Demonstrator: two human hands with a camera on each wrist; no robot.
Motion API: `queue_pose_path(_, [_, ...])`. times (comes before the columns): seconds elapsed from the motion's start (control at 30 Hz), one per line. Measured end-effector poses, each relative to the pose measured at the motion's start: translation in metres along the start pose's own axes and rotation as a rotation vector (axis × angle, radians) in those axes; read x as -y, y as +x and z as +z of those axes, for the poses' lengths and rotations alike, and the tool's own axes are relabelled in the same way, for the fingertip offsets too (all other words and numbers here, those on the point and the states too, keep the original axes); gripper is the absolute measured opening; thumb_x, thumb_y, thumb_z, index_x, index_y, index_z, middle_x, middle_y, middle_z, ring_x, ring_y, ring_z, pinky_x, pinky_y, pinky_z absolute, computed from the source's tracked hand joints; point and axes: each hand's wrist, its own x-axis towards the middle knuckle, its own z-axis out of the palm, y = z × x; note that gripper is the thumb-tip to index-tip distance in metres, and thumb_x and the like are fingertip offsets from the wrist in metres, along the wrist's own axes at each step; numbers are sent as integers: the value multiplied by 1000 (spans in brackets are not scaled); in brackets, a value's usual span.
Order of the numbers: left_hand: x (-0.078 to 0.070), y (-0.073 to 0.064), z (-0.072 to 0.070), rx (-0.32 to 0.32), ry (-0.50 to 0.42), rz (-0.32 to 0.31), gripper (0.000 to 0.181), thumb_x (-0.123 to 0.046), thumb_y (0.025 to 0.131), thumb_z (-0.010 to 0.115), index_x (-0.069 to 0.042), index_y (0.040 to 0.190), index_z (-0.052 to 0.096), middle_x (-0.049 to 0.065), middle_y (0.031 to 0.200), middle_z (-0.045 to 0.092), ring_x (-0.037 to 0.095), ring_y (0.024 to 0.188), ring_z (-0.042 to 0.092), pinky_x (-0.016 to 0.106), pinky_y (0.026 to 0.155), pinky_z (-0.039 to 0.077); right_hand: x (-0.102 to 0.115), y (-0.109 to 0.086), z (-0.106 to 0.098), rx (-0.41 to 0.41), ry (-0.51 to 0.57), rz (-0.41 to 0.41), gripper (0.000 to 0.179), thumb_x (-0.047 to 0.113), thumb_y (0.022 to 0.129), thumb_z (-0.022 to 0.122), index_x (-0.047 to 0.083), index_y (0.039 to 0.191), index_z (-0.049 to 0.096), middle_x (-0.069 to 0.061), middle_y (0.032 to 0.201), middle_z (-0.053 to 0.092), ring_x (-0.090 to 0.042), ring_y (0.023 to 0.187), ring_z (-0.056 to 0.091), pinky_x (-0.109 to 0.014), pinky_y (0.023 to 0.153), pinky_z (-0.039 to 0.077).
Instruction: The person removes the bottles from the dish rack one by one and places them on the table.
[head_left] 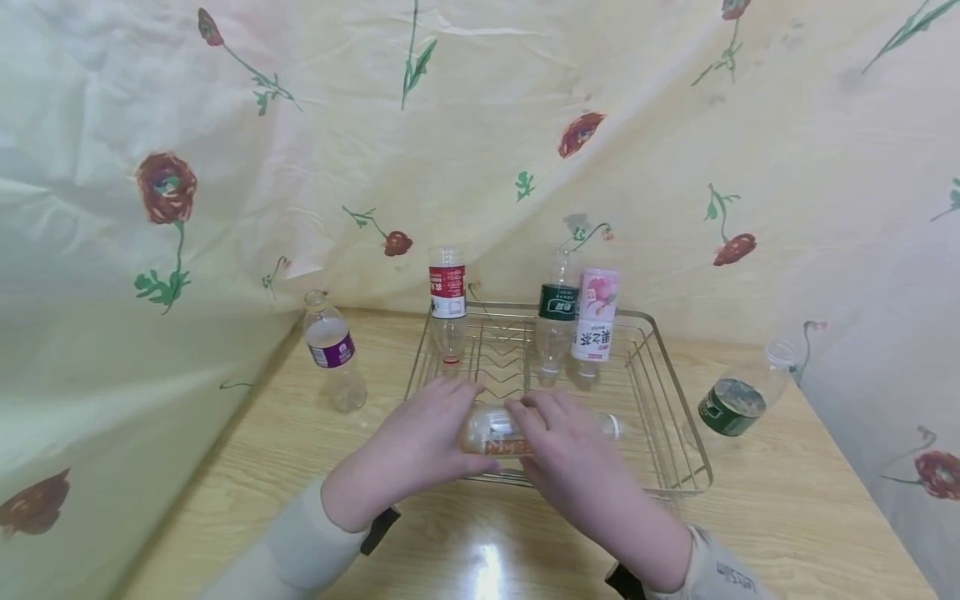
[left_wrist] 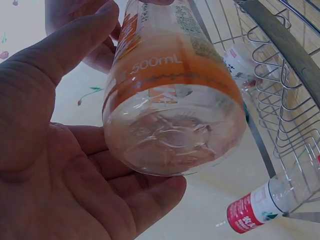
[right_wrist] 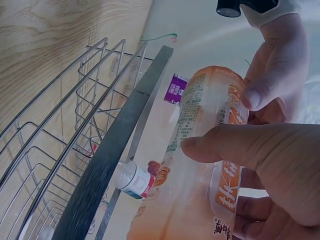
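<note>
A clear plastic bottle with an orange label [head_left: 495,432] lies sideways over the front of a wire dish rack [head_left: 670,375], its white cap to the right. My left hand [head_left: 420,433] holds it around the base end, thumb on one side and fingers beneath; the base [left_wrist: 175,132] faces the left wrist camera. Near the cap end, my right hand [head_left: 573,454] grips the bottle. Its thumb [right_wrist: 215,145] lies across the label in the right wrist view, while the fingers curl behind and are partly hidden.
Inside the rack, a red-labelled bottle [head_left: 447,292], a green-labelled bottle [head_left: 558,302] and a pink-labelled bottle [head_left: 597,312] stand upside down along the back. A purple-labelled bottle [head_left: 331,350] stands left on the wooden table [head_left: 420,546]; another green-labelled bottle [head_left: 738,400] stands right. Flowered cloth [head_left: 480,167] hangs behind.
</note>
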Motion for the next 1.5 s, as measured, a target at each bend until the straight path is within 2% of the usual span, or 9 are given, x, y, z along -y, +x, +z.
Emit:
queue_pose_path(0.17, [0,0,0,-2,0,-22,74,-41,72,93,-2,127,63,9,117,66,24,106,60,40,87,56,1,3,2,-9,-20,-26,61,-2,60,83,-1,119,66,-14,107,66,-32,100,62,-43,88,56])
queue_pose_path(0.33, [1,1,2,-10,-16,-21,60,-35,71,95,-3,114,67,4,101,66,18,90,60,32,72,56,2,3,3,-14,-21,-36,60,-2,61,83,-2,119,66,-13,105,65,-33,99,62,-45,89,55])
queue_pose_path(0.5, [2,2,3,7,-12,-23,54,-33,70,95,-6,108,68,0,93,64,15,82,58,29,67,55,3,3,3,-2,-21,-35,60,-1,62,83,-1,119,66,-12,105,65,-31,98,61,-44,88,55])
queue_pose_path(0.77, [1,1,5,64,15,-50,59,-32,69,96,-2,113,69,4,97,66,17,84,59,29,68,55,5,2,4,28,-27,-36,63,-1,62,84,-1,122,65,-12,107,65,-31,100,61,-45,90,55])
queue_pose_path(0.9, [0,2,6,87,37,-63,62,-33,69,96,-2,116,69,6,101,67,20,90,61,33,74,57,6,1,5,20,-23,-38,61,-1,62,84,-1,121,65,-12,107,65,-31,100,61,-45,89,55])
queue_pose_path(1.0, [1,2,7,94,76,-49,64,-33,70,95,-2,119,68,6,101,67,21,92,61,35,77,57,6,0,6,12,-27,-41,60,-1,62,83,-1,120,66,-12,106,65,-31,100,61,-45,88,55])
queue_pose_path(1.2, [2,1,9,70,138,6,57,-32,74,92,-4,118,69,2,96,67,22,94,62,39,82,57,6,1,6,7,-43,-37,59,-2,63,80,-1,120,67,-13,107,65,-32,101,61,-44,89,55])
queue_pose_path(1.4, [2,-2,10,44,124,-4,61,-31,74,91,-4,124,68,5,106,69,24,103,62,41,88,56,7,1,4,16,-45,-34,59,0,65,83,0,122,66,-14,109,66,-32,102,62,-45,90,55])
queue_pose_path(1.5, [2,-4,10,19,115,1,62,-30,73,91,-4,124,68,6,109,69,22,101,62,37,83,57,6,1,4,13,-41,-37,60,1,65,85,0,122,65,-14,111,66,-33,103,61,-46,92,54])
